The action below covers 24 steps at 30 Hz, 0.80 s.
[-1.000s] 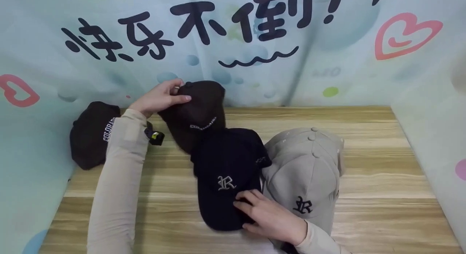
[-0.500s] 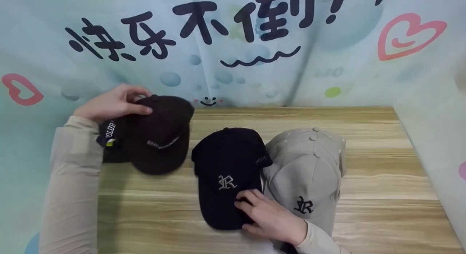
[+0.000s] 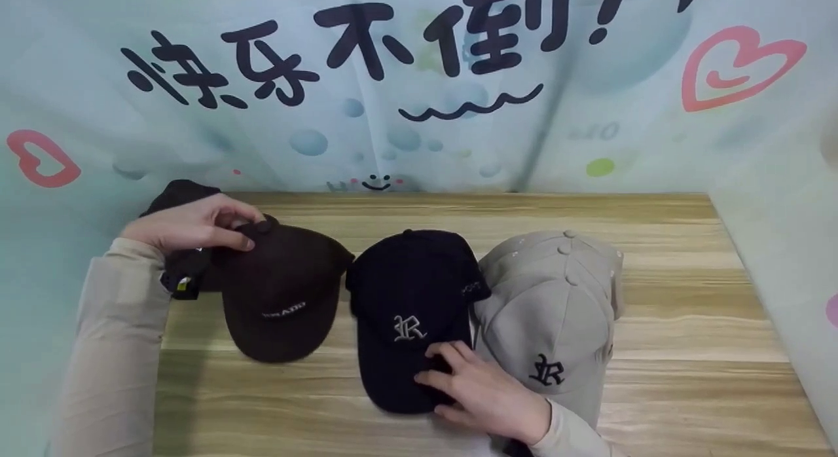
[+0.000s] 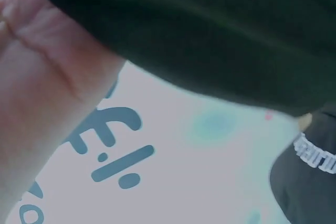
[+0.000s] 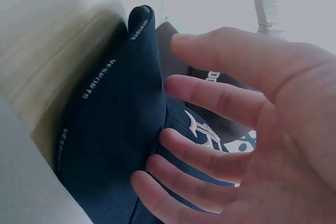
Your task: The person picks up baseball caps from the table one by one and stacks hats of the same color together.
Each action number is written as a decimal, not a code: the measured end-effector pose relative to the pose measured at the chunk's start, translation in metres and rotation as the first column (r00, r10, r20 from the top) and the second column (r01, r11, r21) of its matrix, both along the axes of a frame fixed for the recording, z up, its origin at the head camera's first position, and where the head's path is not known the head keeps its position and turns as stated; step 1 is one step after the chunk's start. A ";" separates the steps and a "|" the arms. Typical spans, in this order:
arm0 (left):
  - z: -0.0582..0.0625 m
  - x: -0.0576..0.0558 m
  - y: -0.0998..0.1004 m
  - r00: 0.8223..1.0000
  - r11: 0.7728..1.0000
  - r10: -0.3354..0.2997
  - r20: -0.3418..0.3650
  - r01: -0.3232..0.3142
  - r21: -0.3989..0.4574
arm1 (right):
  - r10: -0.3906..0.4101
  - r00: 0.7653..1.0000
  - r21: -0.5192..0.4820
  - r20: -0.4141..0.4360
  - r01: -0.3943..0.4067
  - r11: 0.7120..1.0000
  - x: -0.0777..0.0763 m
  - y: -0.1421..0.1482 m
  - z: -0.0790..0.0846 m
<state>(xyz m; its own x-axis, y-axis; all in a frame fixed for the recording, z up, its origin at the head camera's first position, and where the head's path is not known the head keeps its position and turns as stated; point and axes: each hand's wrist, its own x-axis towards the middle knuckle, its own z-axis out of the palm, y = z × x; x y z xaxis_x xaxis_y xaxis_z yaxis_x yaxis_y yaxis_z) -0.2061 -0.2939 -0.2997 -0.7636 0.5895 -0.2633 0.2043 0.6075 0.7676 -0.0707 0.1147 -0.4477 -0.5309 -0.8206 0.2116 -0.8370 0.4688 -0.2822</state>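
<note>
In the head view a dark brown baseball cap [image 3: 281, 300], white lettering across its front, sits left of centre. My left hand [image 3: 193, 224] pinches it at the top of the crown, close to the button. The left wrist view shows its dark cloth [image 4: 210, 35] spread over the wrist. To its right lies a navy cap [image 3: 406, 280] with a light letter R, brim toward me. My right hand [image 3: 488, 395] rests loosely at the right edge of its brim. From the right wrist view, the fingertips [image 5: 170, 137] are right at the navy brim, slightly bent.
A stack of beige caps [image 3: 550, 313] with a dark R stands right of the navy one. Behind my left hand is another dark brown cap [image 3: 180, 194], partly hidden. A printed cloth wall [image 3: 458, 149] rises at the back of the wooden table [image 3: 687, 280].
My left hand has carried the brown cap from behind the navy cap leftward, then toward me, down beside the navy cap's left side. The right hand has stayed nearly still.
</note>
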 end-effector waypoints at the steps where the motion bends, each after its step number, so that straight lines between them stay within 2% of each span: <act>1: -0.003 -0.002 -0.001 1.000 1.000 -0.016 0.005 0.016 0.010 | -0.001 1.000 0.001 -0.003 0.001 1.000 0.000 0.000 0.000; 4: -0.011 -0.008 -0.004 1.000 0.999 -0.021 0.014 0.022 -0.038 | -0.003 1.000 0.003 -0.013 0.003 1.000 0.000 0.000 -0.001; 8: -0.018 -0.015 -0.010 0.997 0.982 0.060 0.049 -0.051 -0.182 | 0.003 0.999 0.014 -0.044 -0.003 1.000 0.001 -0.001 -0.002; 11: -0.023 -0.018 -0.016 0.991 0.964 0.117 0.060 -0.099 -0.248 | 0.006 0.998 0.031 -0.069 -0.004 1.000 0.002 -0.001 -0.003; 16: -0.035 -0.021 -0.025 0.986 0.954 0.152 0.062 -0.130 -0.270 | -0.019 0.997 0.050 -0.070 0.023 0.998 0.004 -0.004 -0.002; 20: -0.048 -0.024 -0.025 0.991 0.941 0.136 0.020 -0.123 -0.314 | -0.058 0.997 0.085 -0.052 0.063 0.994 0.007 -0.008 0.001; 24: -0.058 -0.027 -0.017 0.992 0.948 0.124 0.008 -0.116 -0.296 | -0.096 0.995 0.110 -0.036 0.099 0.989 0.008 -0.011 0.003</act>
